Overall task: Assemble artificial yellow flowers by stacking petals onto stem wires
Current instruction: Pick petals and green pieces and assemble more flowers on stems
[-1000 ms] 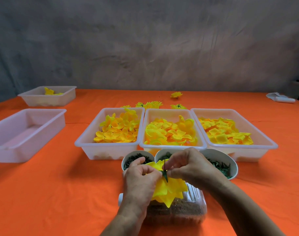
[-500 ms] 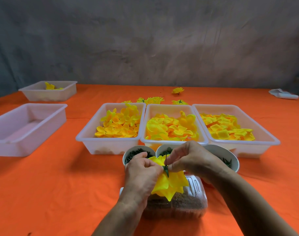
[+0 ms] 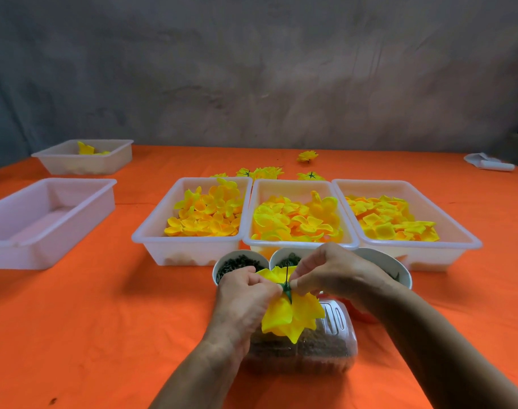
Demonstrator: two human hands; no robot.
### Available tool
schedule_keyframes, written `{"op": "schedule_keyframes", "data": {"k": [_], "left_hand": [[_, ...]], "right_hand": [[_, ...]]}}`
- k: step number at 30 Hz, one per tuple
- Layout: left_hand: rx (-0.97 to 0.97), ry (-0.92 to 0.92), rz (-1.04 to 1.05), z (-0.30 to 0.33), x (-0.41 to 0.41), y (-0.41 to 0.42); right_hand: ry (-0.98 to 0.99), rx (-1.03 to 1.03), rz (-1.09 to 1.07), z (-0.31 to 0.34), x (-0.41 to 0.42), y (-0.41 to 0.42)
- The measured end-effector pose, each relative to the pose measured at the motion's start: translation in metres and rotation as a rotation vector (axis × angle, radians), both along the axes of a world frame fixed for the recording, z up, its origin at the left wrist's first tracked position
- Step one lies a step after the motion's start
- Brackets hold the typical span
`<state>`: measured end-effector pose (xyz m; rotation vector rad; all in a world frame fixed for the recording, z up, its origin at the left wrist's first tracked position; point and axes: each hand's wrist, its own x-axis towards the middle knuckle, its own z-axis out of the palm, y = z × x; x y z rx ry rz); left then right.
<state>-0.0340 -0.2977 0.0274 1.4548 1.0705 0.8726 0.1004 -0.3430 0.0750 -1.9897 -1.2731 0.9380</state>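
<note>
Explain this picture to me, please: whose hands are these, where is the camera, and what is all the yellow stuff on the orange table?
There is no machine here: a person wears a camera on the head, looking down at their own hands. The left hand and right hand together pinch a half-built yellow flower on a thin green stem. On the orange table three white trays hold loose yellow petals. Small bowls hold dark green parts, and a clear box sits below the hands. Finished flowers lie behind the trays.

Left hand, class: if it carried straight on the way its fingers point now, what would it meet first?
The left hand points away and rightward, already holding the yellow flower; beyond it, probably the right hand's fingertips at the green stem. Depth is uncertain.
</note>
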Motion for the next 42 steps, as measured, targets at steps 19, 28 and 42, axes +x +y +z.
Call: {"op": "schedule_keyframes", "data": {"k": [19,28,42], "left_hand": [[0.143,0.254,-0.004,-0.004,0.0,0.003],[0.246,0.391,0.011,0.0,-0.002,0.0],[0.312,0.248,0.048,-0.005,-0.009,-0.008]], "right_hand": [[-0.373,-0.095,0.054,0.0,-0.007,0.014],[-0.508,-0.03,0.104,-0.002,-0.008,0.01],[-0.247,0.309,0.113,-0.018,-0.002,-0.011]]}}
